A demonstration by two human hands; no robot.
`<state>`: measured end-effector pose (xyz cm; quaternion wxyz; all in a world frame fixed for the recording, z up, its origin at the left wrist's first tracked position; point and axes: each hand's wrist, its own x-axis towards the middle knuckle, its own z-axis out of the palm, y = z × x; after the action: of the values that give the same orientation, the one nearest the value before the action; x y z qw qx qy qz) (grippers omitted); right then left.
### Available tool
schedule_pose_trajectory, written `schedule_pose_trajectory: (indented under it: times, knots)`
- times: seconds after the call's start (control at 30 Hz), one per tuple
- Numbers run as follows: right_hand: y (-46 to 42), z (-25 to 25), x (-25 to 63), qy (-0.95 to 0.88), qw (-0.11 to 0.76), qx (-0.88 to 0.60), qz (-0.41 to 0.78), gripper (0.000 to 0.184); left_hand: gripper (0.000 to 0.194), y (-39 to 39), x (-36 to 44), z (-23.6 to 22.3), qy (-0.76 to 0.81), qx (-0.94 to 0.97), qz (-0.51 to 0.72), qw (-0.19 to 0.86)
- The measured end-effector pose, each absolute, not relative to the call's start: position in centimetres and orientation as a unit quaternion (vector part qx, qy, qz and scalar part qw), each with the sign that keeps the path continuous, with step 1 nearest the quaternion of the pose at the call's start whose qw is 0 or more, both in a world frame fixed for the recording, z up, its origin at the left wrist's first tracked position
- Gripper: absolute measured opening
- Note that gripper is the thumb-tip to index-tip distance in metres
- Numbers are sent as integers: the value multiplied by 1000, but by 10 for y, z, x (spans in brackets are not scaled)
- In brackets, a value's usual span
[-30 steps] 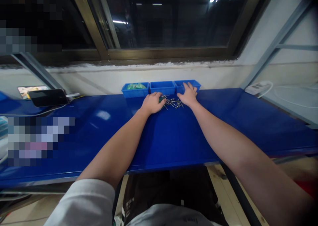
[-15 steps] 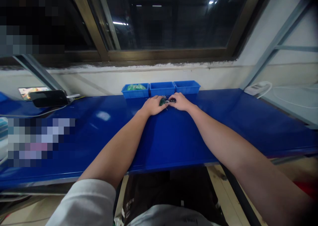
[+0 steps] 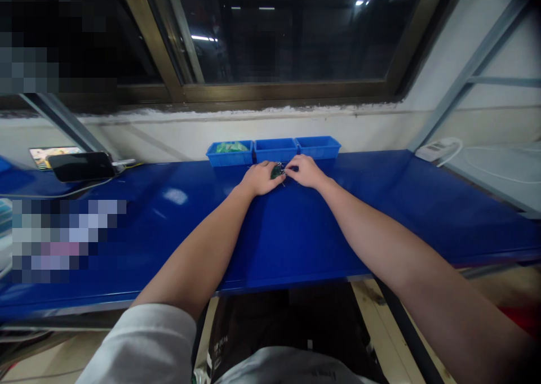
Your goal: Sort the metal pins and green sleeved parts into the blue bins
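Note:
At the far side of the blue tabletop (image 3: pixel 291 232), my left hand (image 3: pixel 260 179) is closed on a small dark-green piece with thin metal leads (image 3: pixel 276 172), which looks like a little circuit board. Part of it is hidden by the fingers. My right hand (image 3: pixel 308 172) meets it from the right, thumb and forefinger pinched together at the metal leads. What lies between those right fingertips is too small to make out. Just behind both hands stand the middle blue bin (image 3: pixel 275 145) and the right blue bin (image 3: pixel 319 143).
A left blue bin (image 3: pixel 230 157) holds green bags (image 3: pixel 231 147). Further left, a dark phone (image 3: pixel 81 166) leans beside a lit screen (image 3: pixel 54 156), with a cable (image 3: pixel 63 195) on the table. A white power strip (image 3: pixel 437 147) lies at the right end, below a metal frame.
My right fingers have tightened into a pinch and shifted slightly at the leads; the dark piece seen between them before is now mostly hidden. My left hand stays in place.

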<state>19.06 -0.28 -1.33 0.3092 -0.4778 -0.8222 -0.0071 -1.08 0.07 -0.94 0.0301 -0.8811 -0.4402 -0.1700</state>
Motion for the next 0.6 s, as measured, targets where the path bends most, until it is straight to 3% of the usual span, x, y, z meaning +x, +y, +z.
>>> schedule_pose_trajectory:
  times: [0.27, 0.6]
  knots:
    - [-4, -10, 191, -777, 377, -504, -14, 22, 41, -5, -7, -1, -435, -868, -234, 61]
    - [-8, -5, 189, -747, 455, -483, 45, 18, 33, -2, -6, -3, -393, -881, -253, 70]
